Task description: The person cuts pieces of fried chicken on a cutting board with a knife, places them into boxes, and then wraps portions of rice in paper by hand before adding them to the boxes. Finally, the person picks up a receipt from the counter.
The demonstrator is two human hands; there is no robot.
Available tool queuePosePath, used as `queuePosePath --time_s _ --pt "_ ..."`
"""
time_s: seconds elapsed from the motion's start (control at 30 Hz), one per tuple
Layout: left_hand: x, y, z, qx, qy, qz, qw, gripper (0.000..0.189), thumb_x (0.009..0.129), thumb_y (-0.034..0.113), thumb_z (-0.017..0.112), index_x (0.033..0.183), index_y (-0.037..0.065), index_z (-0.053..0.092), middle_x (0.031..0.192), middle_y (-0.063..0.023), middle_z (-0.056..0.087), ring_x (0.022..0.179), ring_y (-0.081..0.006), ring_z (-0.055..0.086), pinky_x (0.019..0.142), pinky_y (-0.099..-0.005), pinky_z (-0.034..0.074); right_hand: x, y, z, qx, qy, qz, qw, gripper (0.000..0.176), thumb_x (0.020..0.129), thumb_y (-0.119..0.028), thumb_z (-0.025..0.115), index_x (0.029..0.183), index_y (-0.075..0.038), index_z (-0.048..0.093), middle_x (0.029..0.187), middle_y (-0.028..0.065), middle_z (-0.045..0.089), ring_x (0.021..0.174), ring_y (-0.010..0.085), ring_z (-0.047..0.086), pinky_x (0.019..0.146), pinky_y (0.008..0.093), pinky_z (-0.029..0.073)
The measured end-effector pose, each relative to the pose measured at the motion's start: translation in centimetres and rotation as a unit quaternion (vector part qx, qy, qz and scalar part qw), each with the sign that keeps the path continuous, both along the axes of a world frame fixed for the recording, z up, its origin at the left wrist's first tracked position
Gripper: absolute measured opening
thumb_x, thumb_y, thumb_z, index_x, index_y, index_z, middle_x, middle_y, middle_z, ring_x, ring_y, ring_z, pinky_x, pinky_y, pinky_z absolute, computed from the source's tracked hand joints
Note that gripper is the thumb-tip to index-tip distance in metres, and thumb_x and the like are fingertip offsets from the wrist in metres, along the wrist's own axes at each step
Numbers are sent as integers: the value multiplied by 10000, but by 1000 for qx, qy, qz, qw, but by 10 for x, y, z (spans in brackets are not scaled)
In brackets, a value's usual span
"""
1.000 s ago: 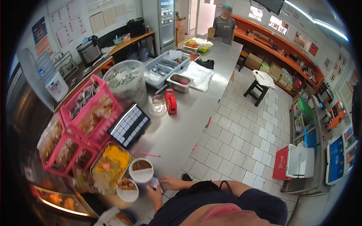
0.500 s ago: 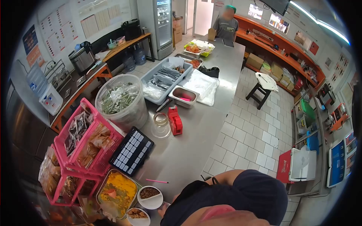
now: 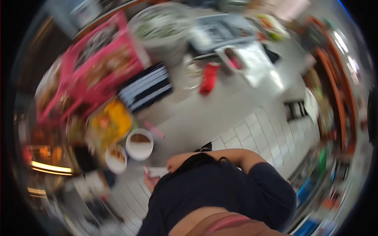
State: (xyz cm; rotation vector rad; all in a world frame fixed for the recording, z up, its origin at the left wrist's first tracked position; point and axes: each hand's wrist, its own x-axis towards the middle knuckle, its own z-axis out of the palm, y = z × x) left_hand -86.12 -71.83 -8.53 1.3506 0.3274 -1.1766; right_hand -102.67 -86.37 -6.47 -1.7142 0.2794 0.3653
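My left hand is closed on a small white item, held in front of my torso near the counter's edge. At the item's other end, the fingers of my right hand are closed on it; motion blurs the details. Left of my hands are two white bowls: one has brown food in one half, and a smaller one holds brown pieces. Behind them stands a tray of yellow food. A pink pen lies on the steel counter.
Pink baskets with packets stand at the left, beside a black keypad-like panel. Farther back are a large tub, a red tape dispenser, a glass jar and a blue-grey bin. A stool stands on the tiled floor.
The view has swung round and down, shifting the counter items up. Both hands now show more fully, with the white item between them. The bowls remain beside the yellow food tray.
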Motion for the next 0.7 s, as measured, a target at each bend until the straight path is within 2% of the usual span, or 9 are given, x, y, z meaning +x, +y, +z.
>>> queuePosePath --time_s 0.03,0.07,0.13,0.3,0.43,0.53,0.6,0.67,0.7 --pt "0 11 -9 -171 154 101 968 461 842 96 486 1297 128 421 1157 -80 531 1115 -223 482 979 -436 353 1 -2 -3 36 31 38 998 294 834 -272 533 912 -4 627 732 98 600 682 169 550 655 306 440" --pt "-14 10 19 -180 89 168 965 464 843 89 482 1300 130 418 1168 -78 529 1118 -218 482 982 -436 355 2 -1 -2 46 24 103 993 294 834 -272 533 912 -4 627 732 98 600 682 169 550 655 306 440" --pt "-33 5 52 -232 24 229 945 477 842 76 474 1312 124 402 1173 -71 531 1118 -220 483 985 -437 358 -7 2 -1 131 25 -5 991 308 853 -288 557 898 11 614 732 50 600 686 114 528 649 274 424" --pt "-71 -41 81 -229 9 11 973 473 847 75 464 1310 69 370 1053 -82 559 979 -244 557 887 -414 447 -47 -8 30 268 16 -147 952 246 847 -187 628 947 37 617 804 -1 590 747 57 507 661 228 419" --pt "-29 -116 59 -476 -27 3 879 395 867 100 463 1258 65 417 1062 -83 568 919 -224 583 785 -373 475 -107 -11 15 280 4 -314 907 256 822 -195 655 947 27 630 754 11 599 698 67 529 605 236 423" --pt "-58 -165 108 -308 -147 124 932 368 871 119 467 1235 69 442 1069 -80 572 940 -211 575 800 -365 460 -140 -13 -1 276 92 -422 859 236 827 -188 652 919 29 633 726 14 599 655 66 533 584 233 425" --pt "-96 -163 83 -81 -625 1 777 340 849 144 509 1177 54 501 1119 -107 562 1010 -227 549 847 -372 444 -148 -18 -24 219 80 -525 819 260 839 -236 640 872 21 633 690 8 593 614 68 532 554 238 419" --pt "-122 -138 28 -165 -687 -229 670 360 803 174 591 1147 78 548 1225 -101 510 1142 -262 472 970 -413 351 -137 -37 -39 116 114 -524 836 307 857 -300 610 839 6 629 682 3 590 603 59 521 531 252 404" --pt "-129 -133 -1 -159 -679 -231 679 360 803 174 591 1147 78 548 1225 -101 510 1142 -262 472 970 -413 351 -129 -48 -44 93 118 -510 847 333 859 -328 600 824 3 625 662 20 593 574 86 525 520 272 399"
